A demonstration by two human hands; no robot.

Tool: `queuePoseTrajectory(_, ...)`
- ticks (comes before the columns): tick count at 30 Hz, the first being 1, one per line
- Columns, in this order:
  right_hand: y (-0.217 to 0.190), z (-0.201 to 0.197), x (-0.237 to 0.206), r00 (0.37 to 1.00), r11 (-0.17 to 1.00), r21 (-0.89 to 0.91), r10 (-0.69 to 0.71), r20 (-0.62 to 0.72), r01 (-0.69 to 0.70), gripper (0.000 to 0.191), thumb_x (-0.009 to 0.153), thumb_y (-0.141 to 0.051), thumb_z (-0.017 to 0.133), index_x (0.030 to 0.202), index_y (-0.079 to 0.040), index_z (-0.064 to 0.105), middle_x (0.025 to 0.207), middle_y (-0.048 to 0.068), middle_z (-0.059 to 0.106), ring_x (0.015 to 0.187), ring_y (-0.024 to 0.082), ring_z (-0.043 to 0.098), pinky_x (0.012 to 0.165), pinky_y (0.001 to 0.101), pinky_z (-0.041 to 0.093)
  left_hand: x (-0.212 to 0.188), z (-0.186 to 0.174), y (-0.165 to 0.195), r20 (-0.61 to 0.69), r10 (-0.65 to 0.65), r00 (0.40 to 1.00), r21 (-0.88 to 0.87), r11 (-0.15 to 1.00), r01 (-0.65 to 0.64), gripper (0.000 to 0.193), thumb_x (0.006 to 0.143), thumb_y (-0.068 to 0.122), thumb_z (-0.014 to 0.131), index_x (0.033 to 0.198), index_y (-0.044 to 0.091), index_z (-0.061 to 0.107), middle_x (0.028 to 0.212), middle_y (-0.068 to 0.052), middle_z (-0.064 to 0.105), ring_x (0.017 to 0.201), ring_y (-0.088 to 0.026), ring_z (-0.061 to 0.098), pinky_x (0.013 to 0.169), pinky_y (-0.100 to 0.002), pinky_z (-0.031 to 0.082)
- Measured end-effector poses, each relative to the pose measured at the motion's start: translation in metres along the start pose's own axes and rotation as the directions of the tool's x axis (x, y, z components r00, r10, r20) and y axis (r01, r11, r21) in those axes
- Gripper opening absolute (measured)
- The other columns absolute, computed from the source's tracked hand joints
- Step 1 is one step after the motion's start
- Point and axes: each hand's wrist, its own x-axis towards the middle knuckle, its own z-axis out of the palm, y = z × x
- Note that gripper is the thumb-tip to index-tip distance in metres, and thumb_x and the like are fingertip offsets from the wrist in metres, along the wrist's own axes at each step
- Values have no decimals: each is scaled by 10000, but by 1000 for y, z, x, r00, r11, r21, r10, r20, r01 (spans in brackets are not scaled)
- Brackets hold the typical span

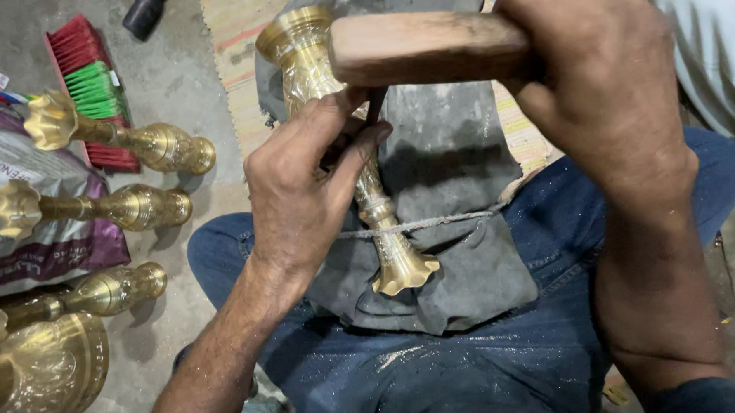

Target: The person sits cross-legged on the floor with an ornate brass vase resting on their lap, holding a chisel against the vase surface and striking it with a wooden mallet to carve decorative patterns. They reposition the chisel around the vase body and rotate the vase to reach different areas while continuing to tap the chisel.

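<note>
Lying on grey cloth (457,169) over the lap, the engraved brass vase (357,157) runs far-to-near, round base far, scalloped mouth near. Left hand (305,193) closed round its stem w/ a thin tool; right hand (601,72) grips smooth wooden mallet (427,47) above. More brass vases (128,209) on floor, left.

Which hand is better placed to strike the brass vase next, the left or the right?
Right, probably. The right hand grips the wooden mallet just above the brass vase, while the left hand is busy steadying a thin tool against it.
</note>
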Motion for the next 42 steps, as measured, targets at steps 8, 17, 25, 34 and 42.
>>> queuePoseTrajectory(8,11,14,2,970,846,480,234,57,-233,137,1027,56,748,1054,5,624,808,140,660,695,277,662,599,415,487,-1,-2,-1,-2,10,1000,9,1000,-10,358,991,128,815,1307,54,664,1058,-61,758,907,-159,770,763,-299,630)
queuePoseTrajectory(17,18,30,-8,984,794,581,156,88,-178,173,1002,45,744,1077,-30,608,943,116,692,835,266,719,679,358,532,0,-4,-1,-7,6,1000,27,1000,-6,353,988,121,826,1296,50,671,1071,-82,751,897,-186,758,769,-327,611)
queuePoseTrajectory(25,11,24,-5,998,993,114,16,-69,-9,286,920,7,851,1098,-9,627,973,129,683,898,297,712,759,403,573,0,-3,-4,-11,38,999,23,999,-38,338,1002,128,819,1291,43,666,1103,-79,748,951,-187,770,818,-319,624)
queuePoseTrajectory(34,3,19,2,980,917,349,196,26,-193,280,969,-89,830,999,-42,555,892,110,624,800,290,658,713,424,506,-1,-5,-2,14,6,1000,7,1000,-6,339,1006,115,804,1304,37,663,1128,-88,753,951,-183,778,821,-322,633)
queuePoseTrajectory(42,-6,13,13,975,916,337,216,50,-220,310,920,-89,854,992,-18,561,860,98,601,815,271,638,730,435,483,1,-5,0,-4,32,999,14,999,-32,358,995,116,814,1306,29,657,1153,-109,741,980,-230,762,846,-348,611)
